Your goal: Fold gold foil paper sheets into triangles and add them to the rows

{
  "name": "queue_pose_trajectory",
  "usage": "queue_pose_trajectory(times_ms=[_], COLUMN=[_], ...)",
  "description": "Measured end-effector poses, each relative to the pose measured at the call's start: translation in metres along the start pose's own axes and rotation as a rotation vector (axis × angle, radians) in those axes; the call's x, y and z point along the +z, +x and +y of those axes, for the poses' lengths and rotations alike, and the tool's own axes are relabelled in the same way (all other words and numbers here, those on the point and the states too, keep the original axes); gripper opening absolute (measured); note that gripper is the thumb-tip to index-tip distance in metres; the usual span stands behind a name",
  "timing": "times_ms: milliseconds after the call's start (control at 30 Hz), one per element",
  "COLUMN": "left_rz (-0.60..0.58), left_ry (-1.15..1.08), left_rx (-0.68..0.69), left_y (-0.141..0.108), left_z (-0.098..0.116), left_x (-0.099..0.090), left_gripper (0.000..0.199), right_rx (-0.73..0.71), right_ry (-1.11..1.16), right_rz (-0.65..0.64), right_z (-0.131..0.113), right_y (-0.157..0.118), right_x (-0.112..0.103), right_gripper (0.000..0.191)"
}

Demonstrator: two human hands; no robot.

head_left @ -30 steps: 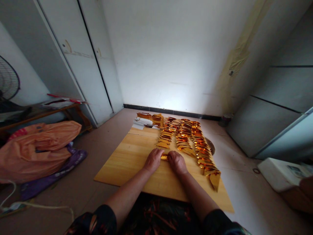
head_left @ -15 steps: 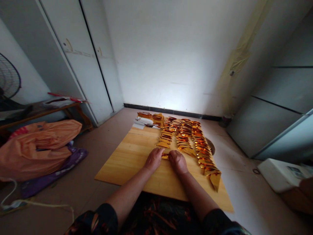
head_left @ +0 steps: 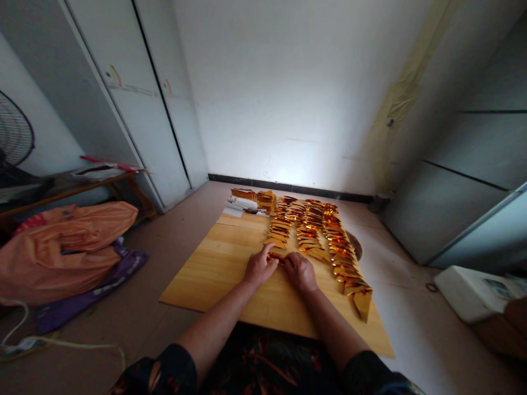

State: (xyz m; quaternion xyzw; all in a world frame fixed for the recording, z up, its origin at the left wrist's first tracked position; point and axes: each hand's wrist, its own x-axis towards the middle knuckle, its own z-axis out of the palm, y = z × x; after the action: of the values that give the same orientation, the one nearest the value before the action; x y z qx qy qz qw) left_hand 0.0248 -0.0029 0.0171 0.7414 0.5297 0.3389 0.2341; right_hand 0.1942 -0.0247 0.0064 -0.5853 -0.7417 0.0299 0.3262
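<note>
A small strip of shiny gold foil paper [head_left: 275, 256] spans the gap between my two hands, low over the wooden board [head_left: 209, 263]. My left hand [head_left: 259, 267] has its thumb and index finger around the strip's left end. At the other end, the fingers of my right hand [head_left: 301, 270] are closed on it. Behind and to the right lie rows of folded gold pieces [head_left: 343, 255], overlapping one another. The largest folded piece [head_left: 362, 304] sits at the near end of the right row.
Gold sheets [head_left: 267, 201] and a white packet [head_left: 242, 204] lie at the board's back left corner. Orange and purple bags [head_left: 66, 247] are on the floor at left. A white box [head_left: 469, 293] stands at right. A round dish [head_left: 354, 246] shows behind the board.
The left thumb and index finger have spread apart around the strip. The strip now slants and looks narrower. My right hand has barely moved.
</note>
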Motion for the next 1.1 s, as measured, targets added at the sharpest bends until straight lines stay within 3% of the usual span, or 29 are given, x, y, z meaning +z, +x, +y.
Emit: queue_pose_trajectory(times_ms=[67,167,367,700,933,1100], left_rz=[0.019,0.052,0.112,0.092,0.085,0.155], left_ry=[-0.099,-0.253,-0.381,-0.289,-0.338,-0.405], left_rx=[-0.14,-0.216,-0.213,-0.195,-0.24,-0.268], left_y=[0.001,0.004,0.007,0.005,0.008,0.014], left_z=[0.005,0.008,0.004,0.004,0.003,0.008], left_x=[0.003,0.008,0.014,0.014,0.015,0.011], left_gripper=[0.058,0.066,0.068,0.073,0.073,0.069], right_rx=[-0.008,-0.001,-0.007,-0.029,0.016,0.006], right_ry=[0.02,0.03,-0.057,-0.132,-0.081,-0.031], right_rz=[-0.004,0.014,0.023,0.091,0.073,0.131], right_z=[-0.001,-0.001,-0.002,0.0,-0.001,-0.001], right_y=[0.0,-0.001,-0.001,-0.002,-0.003,-0.004], right_x=[-0.001,-0.002,-0.002,0.0,-0.002,-0.006], right_gripper=[0.02,0.021,0.023,0.031,0.016,0.021])
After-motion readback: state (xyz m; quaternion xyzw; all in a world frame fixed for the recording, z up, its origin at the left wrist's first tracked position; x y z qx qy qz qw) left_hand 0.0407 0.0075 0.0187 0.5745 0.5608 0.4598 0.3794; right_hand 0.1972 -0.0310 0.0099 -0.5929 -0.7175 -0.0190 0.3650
